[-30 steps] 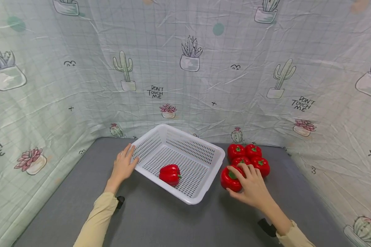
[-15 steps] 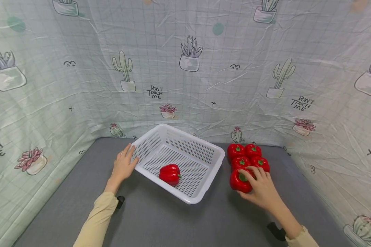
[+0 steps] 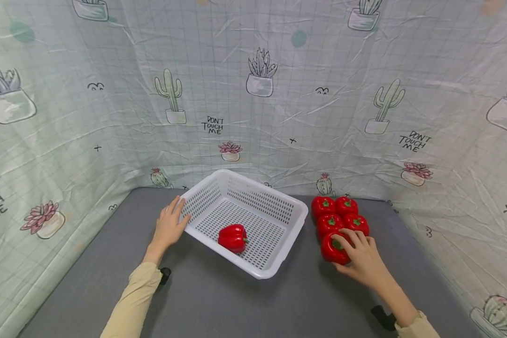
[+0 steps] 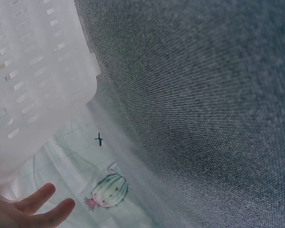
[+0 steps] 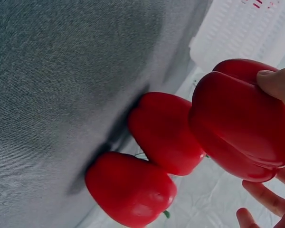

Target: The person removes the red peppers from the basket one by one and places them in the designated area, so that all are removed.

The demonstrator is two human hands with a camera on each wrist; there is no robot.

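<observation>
My right hand (image 3: 363, 263) holds a red bell pepper (image 3: 331, 251) with a green stem, thumb on its near side and fingers over its top. In the right wrist view this bell pepper (image 5: 242, 123) is raised off the table, in front of other bell peppers (image 5: 164, 133). Several more red bell peppers (image 3: 329, 226) stand grouped just behind it, stems up. My left hand (image 3: 167, 227) rests on the left rim of a white perforated plastic basket (image 3: 295, 225), its fingers fairly straight. One bell pepper (image 3: 232, 238) lies on its side inside the basket.
A grey cloth-covered table (image 3: 236, 310) lies beneath everything. Behind and on both sides hangs a pale curtain (image 3: 262, 122) printed with cacti. The basket stands at an angle mid-table, left of the grouped peppers.
My right hand has moved right with the bell pepper, away from the basket and to the front of the group. The left hand and basket have stayed put.
</observation>
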